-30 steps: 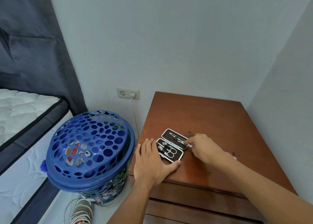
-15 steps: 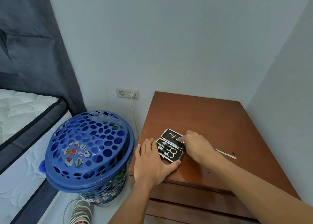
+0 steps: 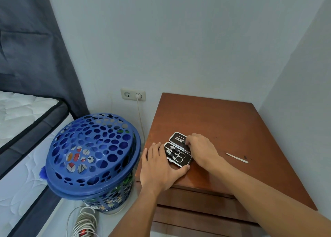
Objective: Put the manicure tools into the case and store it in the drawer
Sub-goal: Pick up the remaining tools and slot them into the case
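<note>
A black manicure case (image 3: 179, 150) with a silver rim lies open flat near the front left of the brown nightstand top (image 3: 215, 118). Small scissors (image 3: 179, 157) and other metal tools sit in its near half. My left hand (image 3: 157, 167) rests flat beside the case, thumb along its near edge, steadying it. My right hand (image 3: 201, 148) has its fingertips pressed on a tool at the far half's right edge. A slim silver nail file (image 3: 236, 157) lies loose on the wood to the right. Closed drawer fronts (image 3: 197, 199) show below the top.
A blue perforated laundry basket (image 3: 91, 158) stands just left of the nightstand. A wall socket (image 3: 133, 94) with a cord hangs behind it. A coiled power strip cable (image 3: 84, 224) lies on the floor. A mattress (image 3: 21, 122) is at left; walls close in behind and right.
My right hand slid left from the case's right side onto its far half, uncovering the nail file on the wood. My left hand stayed put.
</note>
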